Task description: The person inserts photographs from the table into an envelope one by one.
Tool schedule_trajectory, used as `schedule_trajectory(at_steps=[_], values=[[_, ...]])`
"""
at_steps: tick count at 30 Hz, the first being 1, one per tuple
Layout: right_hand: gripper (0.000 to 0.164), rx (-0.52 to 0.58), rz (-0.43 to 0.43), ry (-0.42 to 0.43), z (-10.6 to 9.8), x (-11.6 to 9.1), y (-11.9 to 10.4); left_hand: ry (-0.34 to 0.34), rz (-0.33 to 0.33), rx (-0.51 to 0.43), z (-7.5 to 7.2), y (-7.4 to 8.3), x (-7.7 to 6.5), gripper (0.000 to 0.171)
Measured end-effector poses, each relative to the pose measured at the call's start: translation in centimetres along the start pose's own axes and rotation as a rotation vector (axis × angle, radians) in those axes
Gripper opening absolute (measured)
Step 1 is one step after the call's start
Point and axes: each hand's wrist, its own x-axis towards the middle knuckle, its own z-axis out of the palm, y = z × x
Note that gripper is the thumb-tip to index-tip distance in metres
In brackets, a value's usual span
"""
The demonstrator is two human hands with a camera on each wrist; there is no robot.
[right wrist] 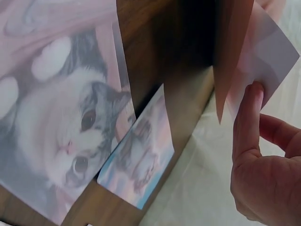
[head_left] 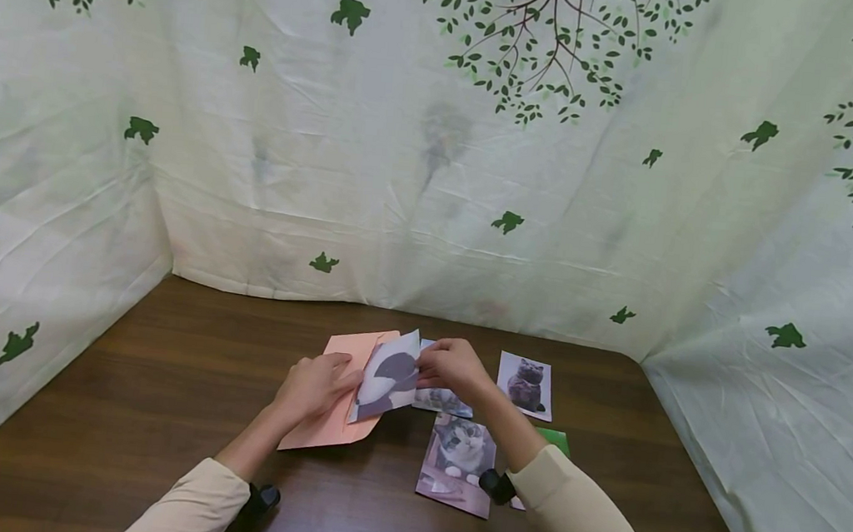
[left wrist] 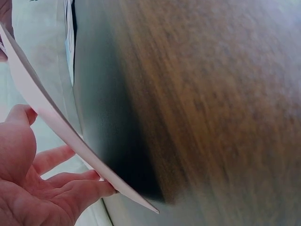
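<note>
A peach-coloured envelope (head_left: 331,430) is tilted up off the wooden table, held by my left hand (head_left: 317,387). In the left wrist view its pale edge (left wrist: 70,136) runs between the thumb and fingers. A photo print (head_left: 390,372) with grey and white shapes lies partly over the envelope's right side. My right hand (head_left: 456,370) pinches the print's right edge; the right wrist view shows the index finger pressed to its pale face (right wrist: 270,66). Whether the print's lower end is inside the envelope, I cannot tell.
On the table (head_left: 159,412), a cat photo (head_left: 456,460) lies nearest, with a bluish photo (head_left: 446,403) beyond it, partly behind my right hand. A grey cat photo (head_left: 526,385) lies to the right. My right forearm partly covers a green card (head_left: 556,439). A leaf-patterned cloth (head_left: 398,239) surrounds the table.
</note>
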Motion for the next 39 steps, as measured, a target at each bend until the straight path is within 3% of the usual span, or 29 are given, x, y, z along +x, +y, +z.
schedule_trajectory(at_steps=[12,29,39], values=[[0.027,0.023,0.01,0.002,1.8,0.8,0.1,0.024,0.029,0.007,0.1,-0.1,0.1,0.048],[0.026,0.059,0.064,-0.011,3.1,1.4,0.5,-0.005,-0.03,-0.026,0.1,-0.2,0.3,0.051],[0.025,0.106,0.073,-0.054,3.7,1.9,0.9,0.014,-0.015,-0.018,-0.1,-0.2,0.2,0.048]])
